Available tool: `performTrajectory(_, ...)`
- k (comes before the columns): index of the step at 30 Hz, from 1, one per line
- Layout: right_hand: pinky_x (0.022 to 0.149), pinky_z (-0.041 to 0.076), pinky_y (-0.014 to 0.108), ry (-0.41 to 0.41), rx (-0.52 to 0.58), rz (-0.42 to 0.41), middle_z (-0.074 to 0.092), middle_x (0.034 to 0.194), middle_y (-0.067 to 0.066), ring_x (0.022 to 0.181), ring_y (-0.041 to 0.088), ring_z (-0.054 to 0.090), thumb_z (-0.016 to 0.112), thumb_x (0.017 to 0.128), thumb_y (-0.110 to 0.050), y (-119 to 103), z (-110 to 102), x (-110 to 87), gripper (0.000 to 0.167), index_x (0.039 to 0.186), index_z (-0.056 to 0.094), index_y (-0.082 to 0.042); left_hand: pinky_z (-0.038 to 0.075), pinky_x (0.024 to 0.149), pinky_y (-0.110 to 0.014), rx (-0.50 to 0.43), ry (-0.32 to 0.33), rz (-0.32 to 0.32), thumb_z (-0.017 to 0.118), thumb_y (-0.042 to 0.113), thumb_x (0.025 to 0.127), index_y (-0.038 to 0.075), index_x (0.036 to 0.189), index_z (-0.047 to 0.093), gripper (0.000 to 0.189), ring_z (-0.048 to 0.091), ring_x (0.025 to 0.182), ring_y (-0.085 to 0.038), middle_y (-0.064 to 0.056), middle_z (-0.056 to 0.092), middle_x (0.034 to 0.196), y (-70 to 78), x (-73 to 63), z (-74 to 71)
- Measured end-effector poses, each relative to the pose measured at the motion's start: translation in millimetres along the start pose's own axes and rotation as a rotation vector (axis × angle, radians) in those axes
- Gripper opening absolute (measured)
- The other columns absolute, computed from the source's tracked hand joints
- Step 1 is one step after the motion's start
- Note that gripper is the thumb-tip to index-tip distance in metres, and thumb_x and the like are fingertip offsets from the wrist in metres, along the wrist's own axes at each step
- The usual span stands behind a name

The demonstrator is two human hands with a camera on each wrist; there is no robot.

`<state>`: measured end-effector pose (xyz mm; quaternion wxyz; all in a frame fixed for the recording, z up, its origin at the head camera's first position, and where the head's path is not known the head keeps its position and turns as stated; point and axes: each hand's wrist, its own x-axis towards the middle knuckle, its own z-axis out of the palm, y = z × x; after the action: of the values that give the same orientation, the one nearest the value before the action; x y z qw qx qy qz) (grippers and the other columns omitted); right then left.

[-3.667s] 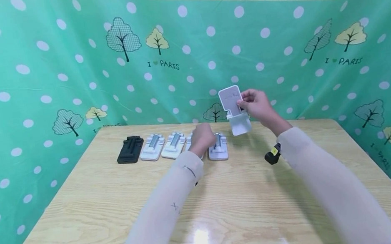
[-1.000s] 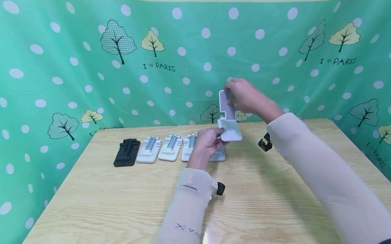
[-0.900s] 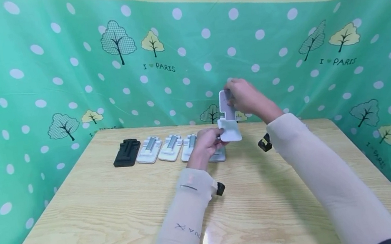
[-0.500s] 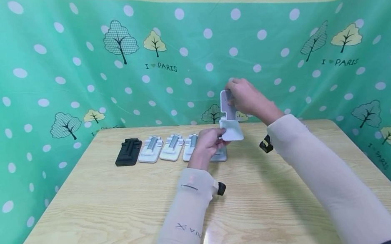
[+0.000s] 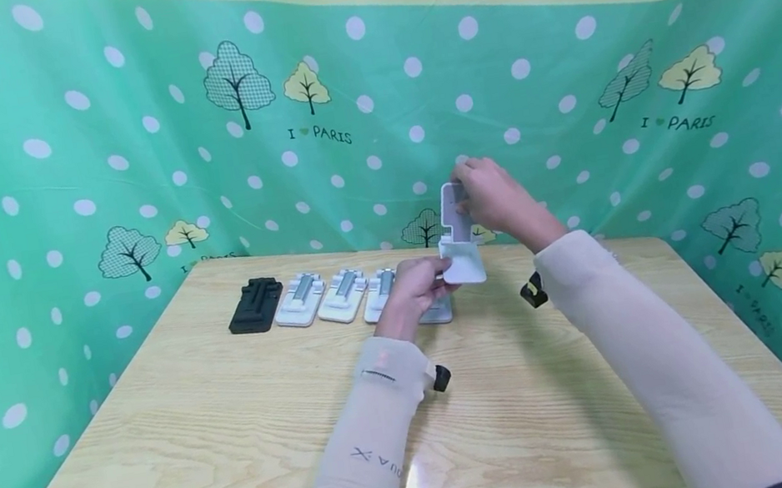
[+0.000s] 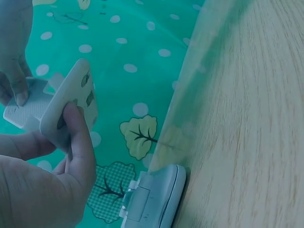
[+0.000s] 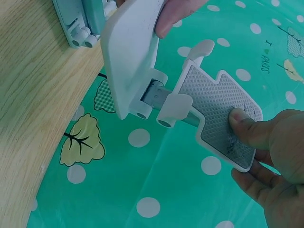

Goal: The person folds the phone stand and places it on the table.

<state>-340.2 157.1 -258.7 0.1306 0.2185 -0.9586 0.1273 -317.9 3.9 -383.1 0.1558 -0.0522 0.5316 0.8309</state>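
A white folding phone stand (image 5: 465, 265) is held unfolded in the air above the back of the table. My left hand (image 5: 412, 281) grips its base plate at the left, with the thumb (image 6: 76, 124) pressed on the underside in the left wrist view. My right hand (image 5: 493, 193) pinches the upper end of the grey-padded cradle plate (image 7: 209, 95), thumb on the textured pad and fingers behind. A grey hinged stem (image 7: 156, 94) joins base and cradle in the right wrist view. Under the left hand, a folded white stand (image 5: 436, 313) is partly hidden.
Along the back left of the wooden table (image 5: 238, 435) lies a row of folded stands: a black one (image 5: 256, 305) at the left end, then white ones (image 5: 300, 298), one partly behind my left hand. A green dotted curtain (image 5: 375, 137) hangs right behind the table.
Since the oldest frame, my left hand has left the row of folded stands and taken hold of the stand's base. My right hand has shifted higher on the cradle. Over the last second, both hardly move.
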Motion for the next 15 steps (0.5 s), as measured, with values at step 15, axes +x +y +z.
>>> performTrajectory(15, 0.094, 0.052, 0.046, 0.034, 0.004, 0.004, 0.061, 0.112, 0.013, 0.108, 0.033, 0.052, 0.077, 0.089, -0.003, -0.5, 1.3, -1.5, 0.035, 0.120, 0.062, 0.001, 0.059, 0.092, -0.038, -0.031, 0.005, -0.021, 0.064, -0.003, 0.097, -0.013, 0.132, 0.056, 0.038, 0.065, 0.115, -0.036, -0.025, 0.063, 0.129, 4.7, -1.4, -0.9)
